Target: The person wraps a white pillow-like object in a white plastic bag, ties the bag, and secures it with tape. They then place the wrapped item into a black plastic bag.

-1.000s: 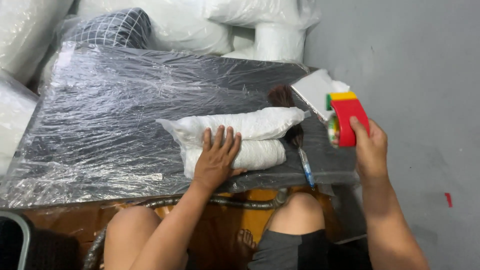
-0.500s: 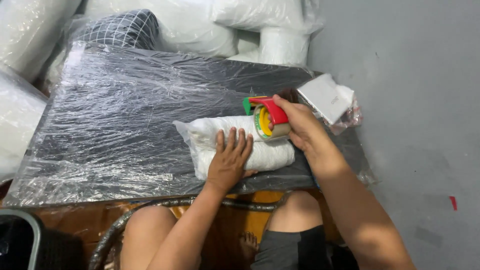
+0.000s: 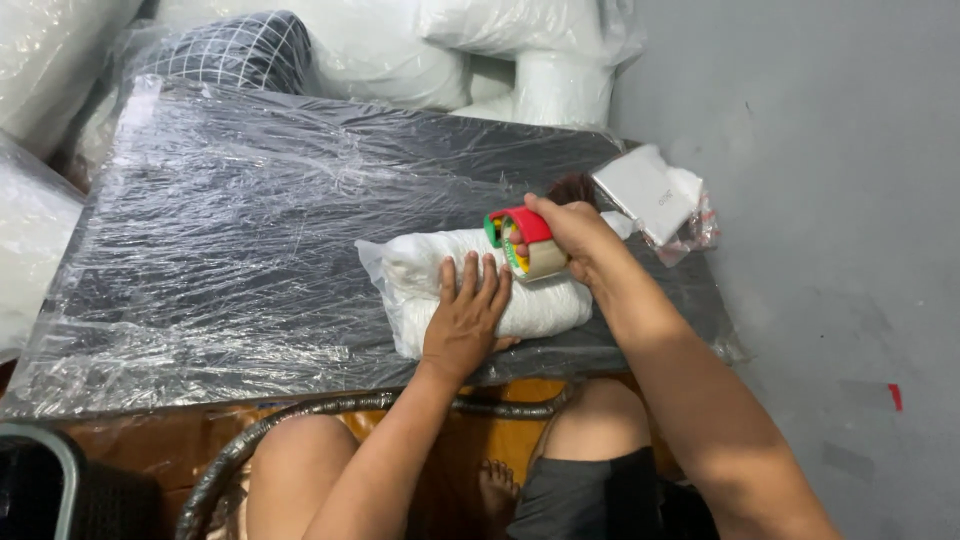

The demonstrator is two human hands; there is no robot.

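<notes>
Head view: one bundle, one tape dispenser, two hands

Your left hand (image 3: 465,318) lies flat with fingers spread on the one white plastic-wrapped bundle (image 3: 480,285), pressing it down near the front edge of the table (image 3: 230,250) (a dark top under crinkled clear film). Your right hand (image 3: 575,235) is curled around a single tape dispenser (image 3: 522,243), red and green with one tan tape roll in it, held against the bundle's top just beside your left fingertips. At the table's far right corner lies one small white packet (image 3: 650,192) on a crumpled clear bag. Behind the table stand several white wrapped pillows (image 3: 480,40) and one dark checked cushion (image 3: 225,55). Both your knees show below the table.
</notes>
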